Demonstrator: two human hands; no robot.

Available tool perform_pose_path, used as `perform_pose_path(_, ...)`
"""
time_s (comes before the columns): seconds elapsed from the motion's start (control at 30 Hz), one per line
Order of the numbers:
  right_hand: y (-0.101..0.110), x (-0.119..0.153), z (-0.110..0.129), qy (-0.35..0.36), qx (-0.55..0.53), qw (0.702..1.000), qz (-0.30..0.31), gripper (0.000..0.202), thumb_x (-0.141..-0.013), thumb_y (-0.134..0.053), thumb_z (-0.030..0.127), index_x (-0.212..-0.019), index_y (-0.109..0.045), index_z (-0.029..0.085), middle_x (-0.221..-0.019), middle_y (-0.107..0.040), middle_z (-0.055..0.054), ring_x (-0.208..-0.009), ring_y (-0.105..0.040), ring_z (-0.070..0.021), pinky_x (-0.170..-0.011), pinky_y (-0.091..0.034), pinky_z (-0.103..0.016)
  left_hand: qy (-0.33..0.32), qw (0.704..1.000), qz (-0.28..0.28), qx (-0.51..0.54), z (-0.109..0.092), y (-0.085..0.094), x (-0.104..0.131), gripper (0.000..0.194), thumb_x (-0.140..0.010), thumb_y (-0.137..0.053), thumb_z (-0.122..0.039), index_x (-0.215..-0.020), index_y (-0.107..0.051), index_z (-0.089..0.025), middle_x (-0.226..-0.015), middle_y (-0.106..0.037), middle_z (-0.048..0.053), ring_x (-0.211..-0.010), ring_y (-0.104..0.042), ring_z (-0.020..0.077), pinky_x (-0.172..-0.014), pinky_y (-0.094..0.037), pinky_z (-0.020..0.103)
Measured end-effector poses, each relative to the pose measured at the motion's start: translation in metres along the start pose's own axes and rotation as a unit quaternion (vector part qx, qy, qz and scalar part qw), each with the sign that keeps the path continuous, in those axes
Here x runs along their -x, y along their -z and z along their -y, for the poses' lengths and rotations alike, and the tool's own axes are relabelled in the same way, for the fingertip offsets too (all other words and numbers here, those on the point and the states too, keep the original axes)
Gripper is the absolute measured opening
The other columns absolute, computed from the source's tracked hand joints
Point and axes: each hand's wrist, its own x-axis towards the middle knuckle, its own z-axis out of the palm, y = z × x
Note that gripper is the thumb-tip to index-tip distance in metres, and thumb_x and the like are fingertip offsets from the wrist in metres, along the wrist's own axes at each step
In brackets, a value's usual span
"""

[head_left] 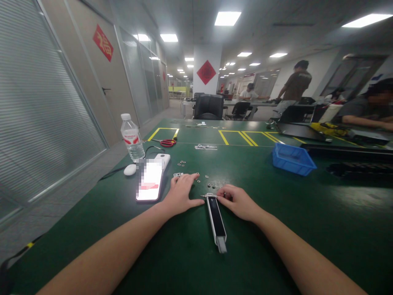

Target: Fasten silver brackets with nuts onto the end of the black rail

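Observation:
A slim white device with a long black face [217, 217] lies on the green table, a grey piece jutting from its near end. At its far end a thin metal pin [204, 196] sticks out to the left. My right hand [236, 200] has its fingers closed at that far end, on the right side; what they pinch is hidden. To the left, my left hand [183, 192] is open, its thumb pointing at the device and its fingertips over some small metal parts [198, 181]. Small dark nuts or rings [211, 186] lie just beyond the device.
A phone with a lit screen [150, 180] leans left of my hands, beside a white mouse-like object [129, 170] and a water bottle [132, 137]. Red-handled scissors [168, 143] lie farther back. At right stands a blue bin [293, 159]. People are at tables beyond.

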Motion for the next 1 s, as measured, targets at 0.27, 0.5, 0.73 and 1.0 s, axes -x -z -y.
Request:
perform_pose_path(0.27,0.0,0.0,0.002,-0.001,-0.001,1.0,-0.005,0.012,-0.083,-0.053,0.021,-0.082,-0.065,0.017,-0.079,-0.058,-0.003,-0.067,-0.05,-0.0133,-0.063,-0.042,-0.026,-0.053,0.994,0.08,-0.05,-0.004,0.006,-0.002,0.067,-0.084,-0.049,-0.048,-0.141,-0.024,-0.021,-0.145,-0.035,0.012,-0.135,-0.028,0.0267,-0.109,0.001,0.053)
perform_pose_path(0.5,-0.002,-0.001,-0.003,0.015,0.001,1.0,-0.008,0.012,-0.083,-0.054,0.022,-0.083,-0.065,0.017,-0.079,-0.058,-0.003,-0.066,-0.051,-0.0127,-0.063,-0.041,-0.026,-0.071,0.996,0.035,-0.036,-0.007,0.009,0.002,0.055,-0.085,-0.049,-0.031,-0.136,-0.032,-0.021,-0.124,-0.059,0.009,-0.123,-0.045,0.0229,-0.107,-0.007,0.051)
perform_pose_path(0.73,-0.001,0.0,-0.002,0.012,-0.005,1.0,-0.008,0.012,-0.083,-0.054,0.021,-0.083,-0.066,0.017,-0.079,-0.058,-0.003,-0.066,-0.05,-0.013,-0.063,-0.042,-0.026,-0.064,0.997,0.021,-0.044,-0.006,0.013,0.001,0.042,-0.081,-0.048,-0.013,-0.122,-0.047,-0.023,-0.099,-0.07,0.002,-0.103,-0.058,0.0211,-0.098,-0.019,0.05)
perform_pose_path(1.0,-0.001,-0.001,-0.002,0.014,-0.004,1.0,-0.007,0.013,-0.083,-0.054,0.022,-0.082,-0.066,0.017,-0.079,-0.058,-0.003,-0.067,-0.051,-0.013,-0.063,-0.042,-0.026,-0.076,0.997,-0.005,-0.031,-0.007,0.011,0.001,0.03,-0.082,-0.046,-0.013,-0.109,-0.056,-0.021,-0.091,-0.069,0.002,-0.088,-0.061,0.0188,-0.091,-0.029,0.042)
